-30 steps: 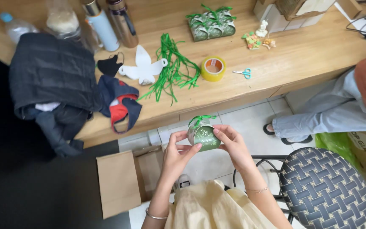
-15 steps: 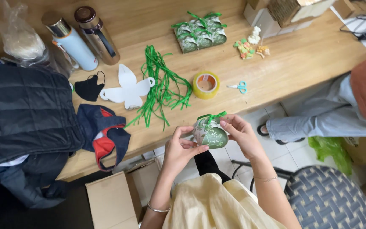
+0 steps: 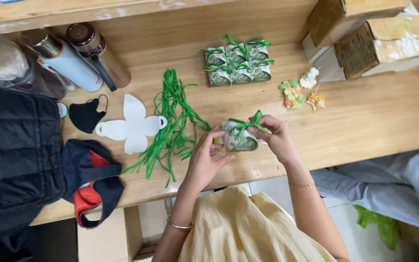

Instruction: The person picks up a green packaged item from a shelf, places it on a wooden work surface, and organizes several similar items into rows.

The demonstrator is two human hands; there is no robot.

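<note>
Head view: small green box (image 3: 239,139) held above the table's (image 3: 364,116) near edge, between both hands. Left hand (image 3: 204,162) fingers clamped on its left side; right hand (image 3: 275,138) pinching the green ribbon bow (image 3: 248,124) on top. Loose ribbons (image 3: 173,121) lie left, finished boxes (image 3: 236,60) far. Risk: an uneven tug could undo the bow or crush the thin box.

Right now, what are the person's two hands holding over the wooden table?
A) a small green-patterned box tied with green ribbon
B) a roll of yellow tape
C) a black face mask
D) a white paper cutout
A: the left hand and the right hand grip the small green-patterned box with a green ribbon bow on top, while the black face mask and the white paper cutout lie untouched on the table.
</note>
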